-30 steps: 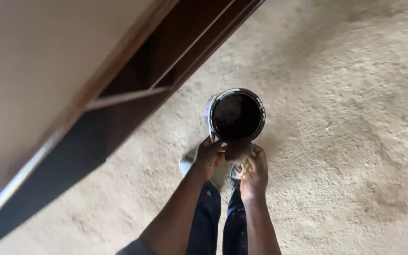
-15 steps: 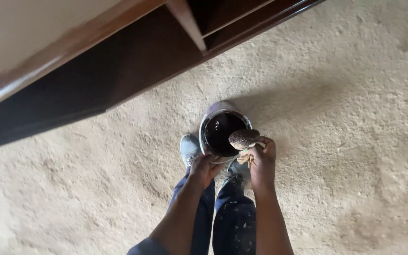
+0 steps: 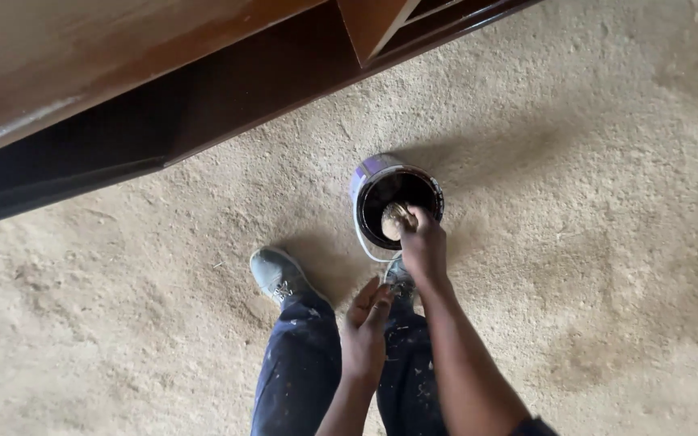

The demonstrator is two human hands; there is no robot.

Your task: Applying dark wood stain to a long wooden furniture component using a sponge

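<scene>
While the sawdust-strewn floor [image 3: 607, 266] fills most of the view and a dark varnished wooden shelf unit [image 3: 203, 89] runs along the top, the paint can [image 3: 397, 202] stands upright on the floor just ahead of the person's feet, its open mouth facing straight up and dark liquid inside. Directly over that mouth sits the right hand [image 3: 423, 246], closed around a small wad of pale fibre or cloth [image 3: 396, 220] held at the can's near rim, so the can lies straight below and slightly forward of it. Hanging back over the paint-flecked trousers [image 3: 300, 363], the left hand [image 3: 367, 319] is loosely open, holds nothing, and is clearly the farther of the two from the can.
</scene>
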